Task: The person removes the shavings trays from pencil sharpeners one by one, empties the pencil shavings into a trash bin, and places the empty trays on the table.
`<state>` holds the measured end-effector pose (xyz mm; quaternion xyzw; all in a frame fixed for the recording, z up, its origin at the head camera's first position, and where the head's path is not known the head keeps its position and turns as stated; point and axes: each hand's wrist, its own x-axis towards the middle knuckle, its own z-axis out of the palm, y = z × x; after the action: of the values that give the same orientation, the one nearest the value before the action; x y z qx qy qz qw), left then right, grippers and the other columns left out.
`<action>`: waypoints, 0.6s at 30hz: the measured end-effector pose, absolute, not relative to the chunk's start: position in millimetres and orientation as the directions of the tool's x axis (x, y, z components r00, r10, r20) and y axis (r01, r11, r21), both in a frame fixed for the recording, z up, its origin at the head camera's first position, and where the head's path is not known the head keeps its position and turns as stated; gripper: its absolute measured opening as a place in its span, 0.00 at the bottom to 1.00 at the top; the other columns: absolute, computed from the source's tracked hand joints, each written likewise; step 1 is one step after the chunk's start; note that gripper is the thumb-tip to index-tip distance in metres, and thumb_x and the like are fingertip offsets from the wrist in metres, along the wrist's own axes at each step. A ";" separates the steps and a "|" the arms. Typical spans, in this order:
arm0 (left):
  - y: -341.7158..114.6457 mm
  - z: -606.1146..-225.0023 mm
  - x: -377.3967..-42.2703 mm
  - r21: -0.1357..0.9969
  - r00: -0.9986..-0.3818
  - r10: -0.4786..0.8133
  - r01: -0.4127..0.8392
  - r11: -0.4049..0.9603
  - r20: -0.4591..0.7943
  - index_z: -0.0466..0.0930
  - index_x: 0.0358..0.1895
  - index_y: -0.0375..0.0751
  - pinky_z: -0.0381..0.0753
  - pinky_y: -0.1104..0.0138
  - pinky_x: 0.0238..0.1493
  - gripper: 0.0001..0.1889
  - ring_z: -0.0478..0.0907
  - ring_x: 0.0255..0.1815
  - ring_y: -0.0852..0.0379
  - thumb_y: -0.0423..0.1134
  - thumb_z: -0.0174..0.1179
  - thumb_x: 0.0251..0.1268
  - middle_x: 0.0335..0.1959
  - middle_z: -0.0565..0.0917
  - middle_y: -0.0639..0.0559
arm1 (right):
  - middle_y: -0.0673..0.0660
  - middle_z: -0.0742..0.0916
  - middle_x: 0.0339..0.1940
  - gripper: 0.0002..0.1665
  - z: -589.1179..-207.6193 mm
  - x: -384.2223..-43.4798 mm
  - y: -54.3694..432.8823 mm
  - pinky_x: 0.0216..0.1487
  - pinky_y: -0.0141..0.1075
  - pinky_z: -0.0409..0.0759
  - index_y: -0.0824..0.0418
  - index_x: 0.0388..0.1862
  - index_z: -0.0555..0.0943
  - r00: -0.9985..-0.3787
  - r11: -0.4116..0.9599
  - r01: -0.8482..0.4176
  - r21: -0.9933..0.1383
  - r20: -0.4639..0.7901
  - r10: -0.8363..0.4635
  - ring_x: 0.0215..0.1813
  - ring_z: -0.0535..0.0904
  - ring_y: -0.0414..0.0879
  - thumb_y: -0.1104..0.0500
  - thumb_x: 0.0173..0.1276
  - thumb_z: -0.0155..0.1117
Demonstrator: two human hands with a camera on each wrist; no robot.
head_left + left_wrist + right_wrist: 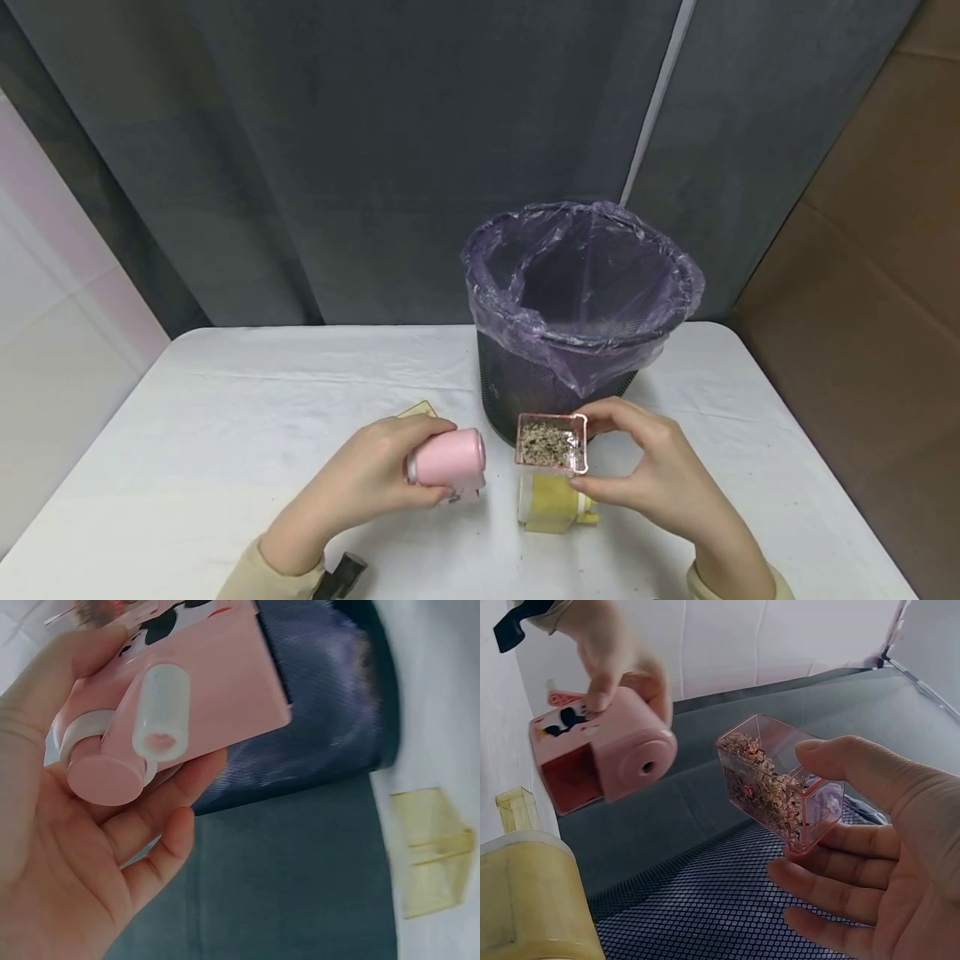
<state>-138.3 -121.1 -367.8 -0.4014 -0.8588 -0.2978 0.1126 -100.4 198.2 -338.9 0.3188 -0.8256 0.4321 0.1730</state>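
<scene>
A pink crank pencil sharpener (630, 742) is gripped in my left hand (375, 467), its drawer slot empty and facing the other hand. Its white crank knob (163, 712) shows in the left wrist view. Between thumb and fingers, my right hand (652, 467) pinches the clear pink-edged shavings drawer (769, 780), partly filled with pencil shavings (545, 444). The drawer is held above a yellow pencil sharpener (553, 504) on the table, in front of the bin. Some of the right fingers stay spread beneath the drawer in the right wrist view.
A black mesh bin (517, 379) lined with a purple plastic bag (495, 287) stands at the back of the white-covered table (225, 417). Behind the left hand lies a yellowish transparent drawer (431, 851). Dark curtain (375, 167) hangs behind the table.
</scene>
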 end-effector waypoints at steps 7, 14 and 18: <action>-122.0 -382.8 -137.9 0.400 -0.668 0.617 0.744 0.535 0.416 0.80 0.48 0.45 0.77 0.66 0.35 0.29 0.75 0.34 0.67 0.47 0.77 0.36 0.39 0.82 0.62 | 0.48 0.85 0.39 0.34 -338.0 -99.5 198.4 0.51 0.30 0.72 0.55 0.49 0.79 -0.742 0.412 -0.670 -0.617 0.552 -0.380 0.41 0.80 0.43 0.64 0.41 0.82; -123.0 -396.2 -139.3 0.392 -0.684 0.626 0.729 0.561 0.376 0.80 0.48 0.45 0.77 0.66 0.34 0.29 0.75 0.34 0.66 0.47 0.77 0.36 0.39 0.82 0.60 | 0.49 0.85 0.40 0.35 -337.2 -98.3 199.1 0.52 0.29 0.71 0.56 0.50 0.79 -0.734 0.406 -0.679 -0.612 0.568 -0.371 0.41 0.81 0.45 0.65 0.39 0.82; -122.7 -401.0 -140.4 0.392 -0.687 0.633 0.725 0.566 0.357 0.80 0.48 0.45 0.77 0.66 0.34 0.29 0.74 0.33 0.67 0.47 0.76 0.36 0.39 0.82 0.60 | 0.49 0.85 0.41 0.35 -336.3 -97.6 199.7 0.53 0.28 0.71 0.56 0.50 0.79 -0.740 0.412 -0.673 -0.615 0.565 -0.365 0.41 0.81 0.45 0.65 0.39 0.82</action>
<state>-140.4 -122.7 -401.0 -0.3856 -0.8805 -0.2612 0.0882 -97.6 199.7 -336.3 0.3157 -0.8218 0.4410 0.1744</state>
